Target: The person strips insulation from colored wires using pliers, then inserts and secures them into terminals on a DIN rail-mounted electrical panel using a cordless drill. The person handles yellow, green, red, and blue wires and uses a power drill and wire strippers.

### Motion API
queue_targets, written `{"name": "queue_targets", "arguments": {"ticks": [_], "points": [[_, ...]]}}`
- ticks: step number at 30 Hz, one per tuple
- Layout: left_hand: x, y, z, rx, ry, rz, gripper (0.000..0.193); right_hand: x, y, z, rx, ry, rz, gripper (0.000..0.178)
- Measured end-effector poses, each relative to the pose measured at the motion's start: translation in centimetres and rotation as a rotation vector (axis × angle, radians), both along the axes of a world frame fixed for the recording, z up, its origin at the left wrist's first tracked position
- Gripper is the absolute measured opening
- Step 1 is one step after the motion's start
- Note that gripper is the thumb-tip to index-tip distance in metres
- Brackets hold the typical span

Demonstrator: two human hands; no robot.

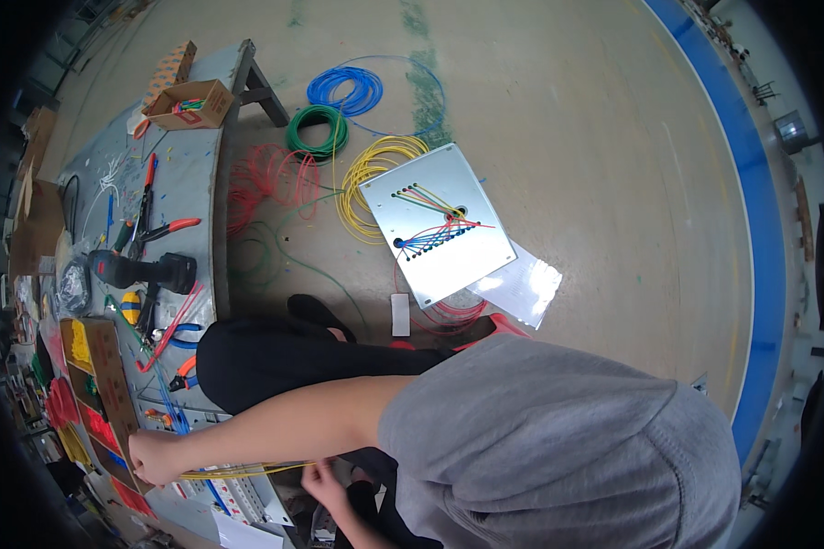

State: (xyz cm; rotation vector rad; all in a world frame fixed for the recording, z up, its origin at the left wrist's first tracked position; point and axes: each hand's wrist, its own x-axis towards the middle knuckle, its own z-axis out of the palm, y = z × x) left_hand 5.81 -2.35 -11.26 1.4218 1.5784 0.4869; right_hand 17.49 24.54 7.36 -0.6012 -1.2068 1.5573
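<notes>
Here, yellow wires (247,472) stretch at seven o'clock, the right hand (157,457) closed in a fist on one end, the left hand (324,485) pinching the other. A divided box (110,389) stands at the right hand's eleven o'clock

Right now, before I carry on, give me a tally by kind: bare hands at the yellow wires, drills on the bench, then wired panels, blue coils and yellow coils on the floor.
Bare hands at the yellow wires: 2 (fist, other hand)
Drill: 1
Wired panel: 1
Blue coil: 1
Yellow coil: 1
Total: 6
</notes>
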Motion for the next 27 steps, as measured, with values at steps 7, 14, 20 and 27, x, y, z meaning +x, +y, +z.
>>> {"name": "queue_targets", "arguments": {"ticks": [7, 14, 20, 27], "points": [[-3.0, -5.4, -9.2, -0.412, 0.580, -0.587, 0.025, 4.5, 2.2, -0.1, 0.021, -0.019, -0.099, 0.022], [-7.4, -8.3, -14.6, -0.022, 0.779, -0.733, 0.024, 7.0, 2.1, -0.2, 0.009, 0.033, -0.072, 0.022], [-9.8, -7.8, -17.0, 0.292, 0.827, -0.834, 0.024, 5.7, 3.0, 0.3, 0.007, 0.069, -0.024, 0.024], [-6.5, -5.2, -15.4, -0.243, 0.708, -0.649, 0.024, 4.5, 3.4, 0.6, -0.048, 0.130, -0.020, 0.030]]}}
